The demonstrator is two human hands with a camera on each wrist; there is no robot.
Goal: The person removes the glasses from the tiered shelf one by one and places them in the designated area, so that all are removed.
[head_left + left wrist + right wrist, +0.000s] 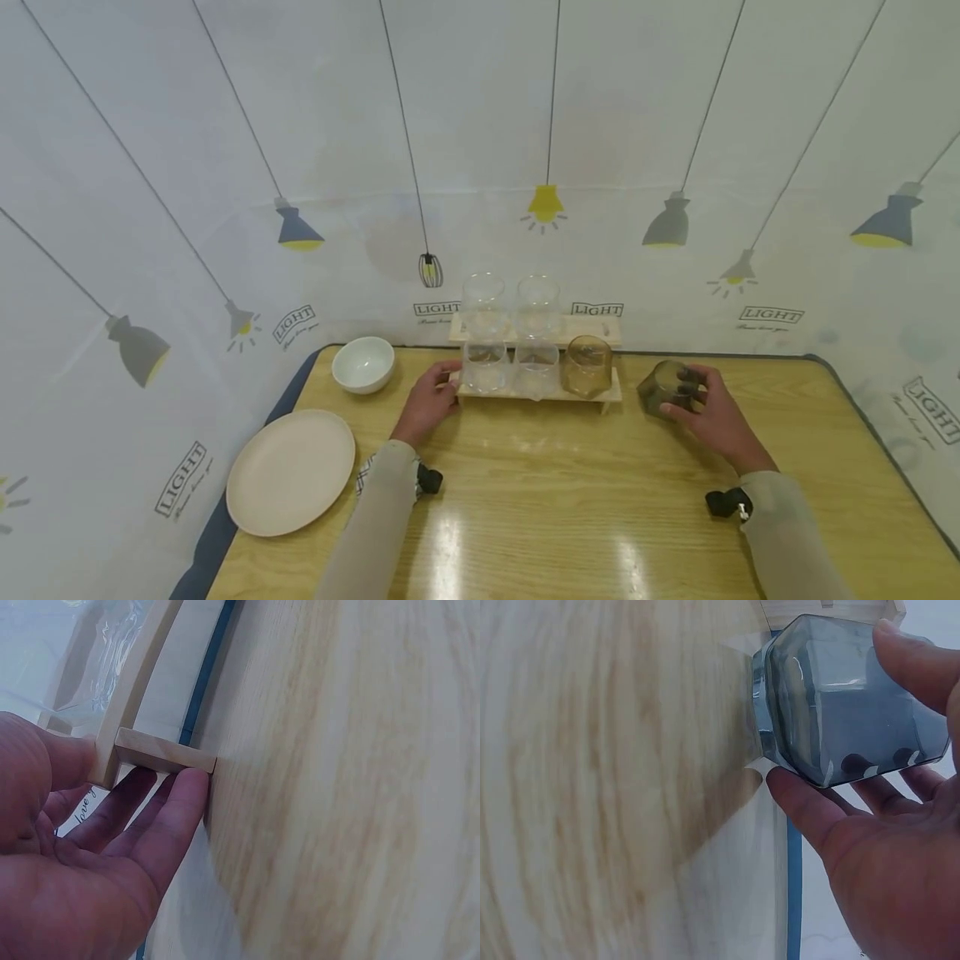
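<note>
Bright, even light from overhead; two white glare patches sit on the glossy table (pixel 525 467) near its front edge. Shadows are soft and faint. The head view bows outward at its edges. Both wrist views are soft, the wood grain smeared, and the smoky glass (pixel 840 705) carries small highlights

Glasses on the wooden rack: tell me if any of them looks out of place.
One does: a smoky grey glass is off the rack, tilted above the table to its right, held in the right hand. The clear glasses and the amber glass stand upright on the rack. The left hand touches the rack's left end.
</note>
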